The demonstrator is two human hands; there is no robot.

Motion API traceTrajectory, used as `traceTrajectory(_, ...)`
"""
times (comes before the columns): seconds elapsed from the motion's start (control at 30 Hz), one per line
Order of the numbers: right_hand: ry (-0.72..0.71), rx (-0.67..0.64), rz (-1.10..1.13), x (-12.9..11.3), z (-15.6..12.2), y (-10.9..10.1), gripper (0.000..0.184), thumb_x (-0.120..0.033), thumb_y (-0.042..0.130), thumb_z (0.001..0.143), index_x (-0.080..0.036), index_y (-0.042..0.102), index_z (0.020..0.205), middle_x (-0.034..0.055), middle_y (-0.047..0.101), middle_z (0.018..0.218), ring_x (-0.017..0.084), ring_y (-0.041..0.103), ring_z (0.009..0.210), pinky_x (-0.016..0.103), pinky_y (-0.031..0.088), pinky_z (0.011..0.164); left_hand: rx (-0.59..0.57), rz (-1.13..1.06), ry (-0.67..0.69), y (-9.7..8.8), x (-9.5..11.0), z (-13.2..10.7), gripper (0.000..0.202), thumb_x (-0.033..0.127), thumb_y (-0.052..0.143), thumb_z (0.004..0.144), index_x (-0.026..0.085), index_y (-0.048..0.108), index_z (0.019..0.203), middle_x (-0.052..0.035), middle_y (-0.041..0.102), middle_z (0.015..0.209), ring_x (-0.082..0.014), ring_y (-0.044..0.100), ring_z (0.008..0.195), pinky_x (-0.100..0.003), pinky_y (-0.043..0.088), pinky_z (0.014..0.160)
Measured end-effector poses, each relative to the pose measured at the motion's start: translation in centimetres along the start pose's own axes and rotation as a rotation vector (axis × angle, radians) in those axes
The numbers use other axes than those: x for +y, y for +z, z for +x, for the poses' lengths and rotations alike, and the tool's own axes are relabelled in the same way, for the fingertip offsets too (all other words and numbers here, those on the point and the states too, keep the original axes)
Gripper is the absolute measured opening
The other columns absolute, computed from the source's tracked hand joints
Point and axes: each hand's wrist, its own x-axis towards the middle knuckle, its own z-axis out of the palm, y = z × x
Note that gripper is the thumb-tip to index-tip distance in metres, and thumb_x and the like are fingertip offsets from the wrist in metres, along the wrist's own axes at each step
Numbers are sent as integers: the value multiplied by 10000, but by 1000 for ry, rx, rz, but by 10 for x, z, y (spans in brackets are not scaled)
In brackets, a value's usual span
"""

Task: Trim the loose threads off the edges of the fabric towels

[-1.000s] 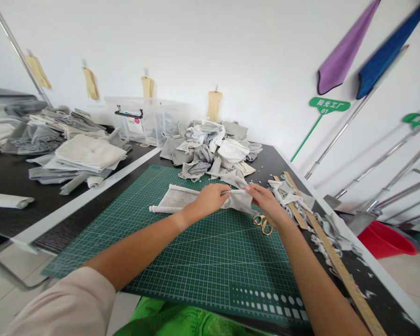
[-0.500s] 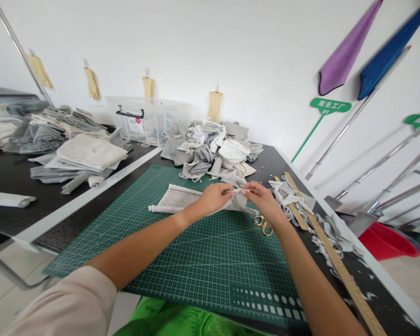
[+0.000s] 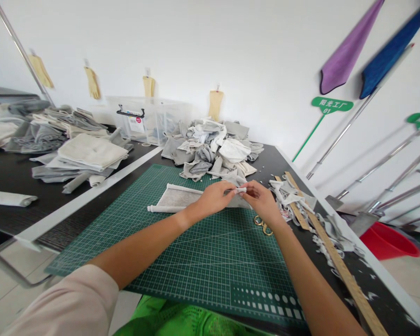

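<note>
A light grey piece of cloth point(image 3: 177, 198) with rolled long edges lies across the green cutting mat point(image 3: 210, 261). My left hand point(image 3: 215, 197) is closed on the far rolled edge of this cloth, toward its right end. Just to the right, my right hand point(image 3: 261, 200) pinches the end of the same rolled edge. A short white roll shows between the fingertips of both hands, raised a little above the mat. Beside my right wrist lie the gold handles of a pair of scissors point(image 3: 263, 225); their blades are hidden.
Behind the mat is a heap of grey and white cloths point(image 3: 210, 144). Folded cloths point(image 3: 91, 151) are stacked at left, near a clear plastic box point(image 3: 150, 121). Wooden rulers point(image 3: 336, 259) and cloth scraps point(image 3: 287, 193) lie along the right side. Yellow gloves point(image 3: 215, 105) hang on the wall.
My fingers have drawn closer together on the cloth's far edge, which now shows as a tighter roll between them. My right hand has shifted slightly left.
</note>
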Motion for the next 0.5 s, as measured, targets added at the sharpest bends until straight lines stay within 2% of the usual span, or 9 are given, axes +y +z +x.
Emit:
traceTrajectory(0.13,-17,40,-109,-5,-3,2,211,-374,709,857,-229,608,972,17,705,862,194,661,824,317,507,783,6,25,6,-3,3,0,357,370,438,1064,201,753,1073,-56,761,1066,-211,678,1014,-293,494,951)
traceTrajectory(0.23,-57,21,-212,-7,-4,3,154,-361,679,870,-229,632,933,15,701,852,191,649,814,314,501,791,-13,7,7,-2,2,1,369,370,421,1069,202,749,1080,-55,763,1083,-209,682,1014,-291,497,940)
traceTrajectory(0.37,-74,50,-262,-7,-4,4,154,-368,660,882,-225,673,936,21,703,841,193,641,788,312,498,772,-12,-41,49,0,-3,2,288,337,503,1039,220,735,1163,-31,761,1159,-196,683,1052,-281,488,955)
traceTrajectory(0.5,-37,102,-260,-6,-4,4,191,-396,667,878,-220,704,944,35,719,857,205,654,799,322,507,779,3,-34,57,-2,-4,1,232,265,580,985,222,723,1163,-33,756,1177,-207,678,1077,-296,482,973)
